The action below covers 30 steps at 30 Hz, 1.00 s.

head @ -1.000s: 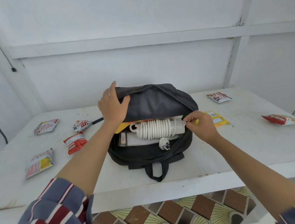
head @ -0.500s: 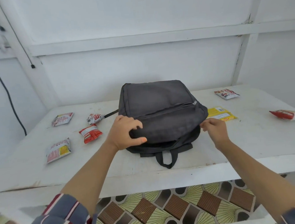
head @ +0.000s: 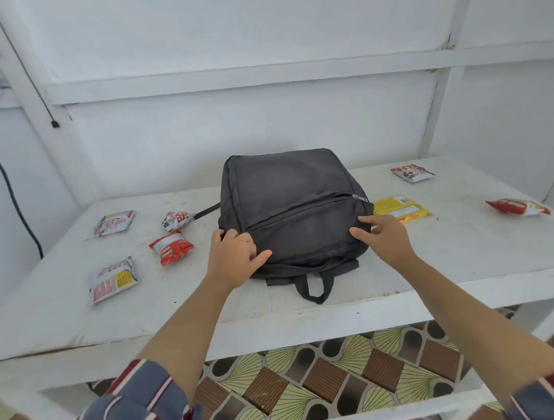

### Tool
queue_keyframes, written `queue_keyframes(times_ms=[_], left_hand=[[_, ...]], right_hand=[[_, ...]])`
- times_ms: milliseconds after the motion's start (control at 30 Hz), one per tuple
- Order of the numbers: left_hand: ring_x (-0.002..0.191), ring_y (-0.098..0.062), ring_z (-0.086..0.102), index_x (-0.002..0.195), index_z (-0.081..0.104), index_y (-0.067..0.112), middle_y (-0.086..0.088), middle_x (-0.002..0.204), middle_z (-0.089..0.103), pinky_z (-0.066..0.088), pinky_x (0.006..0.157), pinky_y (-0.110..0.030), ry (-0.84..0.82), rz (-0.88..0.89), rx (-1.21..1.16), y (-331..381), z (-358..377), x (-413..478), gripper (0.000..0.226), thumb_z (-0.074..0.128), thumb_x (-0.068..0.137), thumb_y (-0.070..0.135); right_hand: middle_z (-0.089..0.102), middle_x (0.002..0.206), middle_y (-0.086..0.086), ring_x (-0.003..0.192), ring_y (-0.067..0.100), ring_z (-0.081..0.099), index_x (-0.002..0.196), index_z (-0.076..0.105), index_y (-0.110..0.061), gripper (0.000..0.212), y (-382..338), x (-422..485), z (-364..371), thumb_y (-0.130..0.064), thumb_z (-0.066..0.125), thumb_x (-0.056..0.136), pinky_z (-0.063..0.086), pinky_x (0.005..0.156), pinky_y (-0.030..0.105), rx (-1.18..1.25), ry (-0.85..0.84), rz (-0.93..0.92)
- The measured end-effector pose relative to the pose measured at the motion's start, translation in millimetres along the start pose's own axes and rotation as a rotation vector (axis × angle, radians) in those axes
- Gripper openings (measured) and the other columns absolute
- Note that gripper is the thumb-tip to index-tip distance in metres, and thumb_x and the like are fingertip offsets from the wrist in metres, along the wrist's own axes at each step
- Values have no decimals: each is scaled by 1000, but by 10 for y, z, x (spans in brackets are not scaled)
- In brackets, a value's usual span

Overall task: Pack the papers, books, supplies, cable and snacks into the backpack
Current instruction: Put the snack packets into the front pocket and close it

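Observation:
The dark grey backpack (head: 294,208) lies flat on the white table (head: 473,253) with its flap down, so the contents are hidden. My left hand (head: 235,262) grips its near left corner, fingers curled over the edge. Fingertips of my right hand (head: 383,237) touch its near right edge, index finger and thumb apart. Several snack packets lie loose: a red one (head: 171,247), a white and red one (head: 177,220) and two pale ones (head: 114,222) (head: 112,279) on the left, two more (head: 412,173) (head: 518,207) on the right. Beside the bag lies a flat yellow packet (head: 399,209).
The bag's carry loop (head: 314,288) reaches toward the table's front edge (head: 279,327). A strap (head: 207,211) sticks out at its left. A black cable (head: 0,167) hangs on the left wall. White walls close the back and sides.
The open bag with the white coiled cable showing has been folded shut and laid flat. My left hand went from the flap to the near left corner; my right stayed at the right edge.

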<state>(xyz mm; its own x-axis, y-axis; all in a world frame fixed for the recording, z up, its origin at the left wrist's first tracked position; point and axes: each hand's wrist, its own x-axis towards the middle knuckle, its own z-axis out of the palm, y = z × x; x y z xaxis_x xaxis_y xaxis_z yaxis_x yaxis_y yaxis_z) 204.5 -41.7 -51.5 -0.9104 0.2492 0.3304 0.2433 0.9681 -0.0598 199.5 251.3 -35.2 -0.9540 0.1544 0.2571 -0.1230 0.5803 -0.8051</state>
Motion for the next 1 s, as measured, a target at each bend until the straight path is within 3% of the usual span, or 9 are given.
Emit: queue_keyframes(times_ms=[67, 167, 267, 367, 433, 533, 733, 833, 1000], left_hand=[[92, -15, 51, 67, 60, 19, 7, 87, 61, 22, 104, -38, 25, -37, 13, -6, -4, 30, 52, 33, 94, 54], [87, -14, 52, 65, 62, 17, 5, 80, 62, 26, 102, -38, 76, -42, -33, -16, 7, 70, 55, 33, 94, 52], [70, -12, 52, 63, 63, 17, 6, 71, 61, 45, 82, -37, 196, -20, -301, -108, -11, 110, 53, 32, 85, 55], [72, -11, 55, 72, 65, 18, 9, 76, 61, 48, 67, -29, 326, -65, -570, -252, -103, 145, 29, 53, 83, 42], [81, -10, 55, 83, 67, 16, 8, 85, 62, 45, 73, -26, 337, -127, -629, -348, -186, 148, 11, 64, 83, 27], [88, -11, 56, 92, 68, 16, 6, 95, 64, 46, 81, -28, 357, -231, -657, -571, -284, 77, 12, 69, 80, 18], [99, -13, 56, 97, 66, 25, 9, 106, 63, 46, 84, -33, 283, -458, -584, -1129, -438, -336, 27, 63, 73, 36], [102, -13, 54, 99, 65, 24, 10, 107, 61, 44, 88, -32, 247, -538, -541, -1432, -439, -583, 21, 70, 79, 28], [116, -15, 50, 112, 60, 31, 5, 123, 54, 39, 96, -32, 66, -644, -469, -1927, -297, -859, 37, 72, 77, 37]], right_hand=[[58, 86, 4, 78, 16, 51, 114, 66, -6, 38, -40, 4, 6, -21, 73, 80, 36, 62, 12, -43, -11, 0], [59, 96, 2, 89, 16, 53, 109, 69, -11, 33, -54, 73, -35, -26, 72, 80, 38, 74, 21, -149, -48, 12], [52, 110, 8, 104, 23, 51, 100, 71, -16, 23, -151, 195, -105, -24, 70, 79, 40, 81, 29, -278, 55, -51], [54, 110, 9, 107, 25, 50, 102, 69, -12, 23, -433, 361, -108, -15, 68, 79, 34, 82, 22, -228, 96, -204], [57, 110, 6, 105, 20, 51, 104, 67, -11, 25, -655, 458, -19, -12, 68, 80, 31, 83, 17, -143, 32, -281], [57, 111, -2, 98, 9, 48, 107, 65, -15, 26, -986, 519, 256, -13, 67, 81, 34, 85, 15, 3, -111, -335], [57, 114, -1, 98, 8, 48, 114, 61, -16, 34, -1536, 431, 1102, -12, 68, 81, 37, 86, 16, 76, -417, -446], [57, 116, 5, 95, 10, 48, 116, 60, -14, 37, -1737, 309, 1593, -10, 69, 80, 37, 82, 16, 86, -523, -458], [51, 131, 7, 119, 21, 48, 127, 54, -13, 48, -1860, 161, 2406, -15, 68, 81, 33, 88, 19, -43, -668, -428]])
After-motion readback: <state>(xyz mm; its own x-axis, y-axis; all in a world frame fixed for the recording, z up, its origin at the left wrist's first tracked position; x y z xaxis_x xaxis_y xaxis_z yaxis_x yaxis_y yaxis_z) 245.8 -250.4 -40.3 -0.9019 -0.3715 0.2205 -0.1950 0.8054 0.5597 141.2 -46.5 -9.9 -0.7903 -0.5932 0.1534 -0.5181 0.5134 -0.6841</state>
